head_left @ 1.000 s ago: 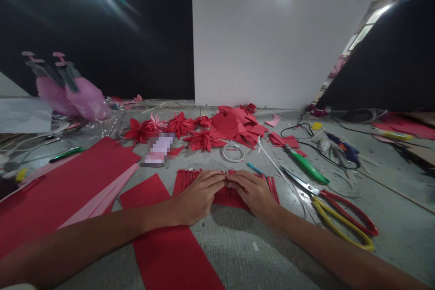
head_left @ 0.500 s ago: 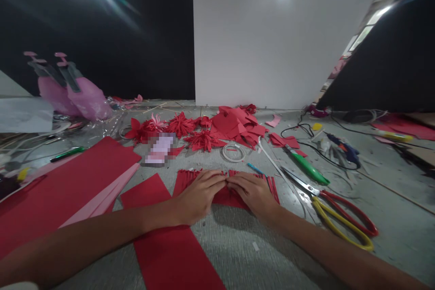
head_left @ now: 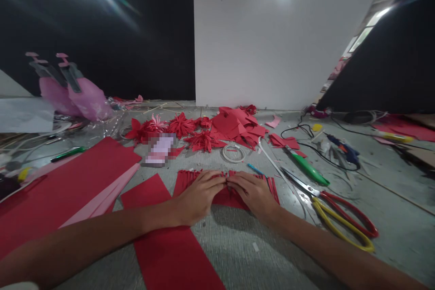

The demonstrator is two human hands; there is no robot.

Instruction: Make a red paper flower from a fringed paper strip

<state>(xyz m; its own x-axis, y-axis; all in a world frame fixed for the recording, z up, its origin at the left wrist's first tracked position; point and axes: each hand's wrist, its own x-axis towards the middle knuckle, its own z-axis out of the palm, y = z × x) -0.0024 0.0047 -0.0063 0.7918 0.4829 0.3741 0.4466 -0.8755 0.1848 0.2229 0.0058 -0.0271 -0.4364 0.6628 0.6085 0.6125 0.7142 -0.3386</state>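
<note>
A red paper strip [head_left: 226, 198] with its far edge cut into a fringe lies in front of me on the grey table. My left hand [head_left: 200, 192] and my right hand [head_left: 253, 190] meet over its middle, fingertips close together and pinching the fringe. The exact grip is hidden under the fingers. My left forearm crosses a long red paper strip [head_left: 176, 258] lying at an angle. Beyond my right hand lies a blue pen [head_left: 256, 170]. Scissors [head_left: 340, 217] with one red and one yellow handle lie to the right.
Red fringed paper flowers [head_left: 204, 140] and a heap of red paper pieces [head_left: 234, 124] sit at the back, near a roll of tape [head_left: 233, 153]. Large red sheets [head_left: 78, 176] lie at left. A green-handled cutter [head_left: 309, 167] and glue gun [head_left: 345, 149] are at right.
</note>
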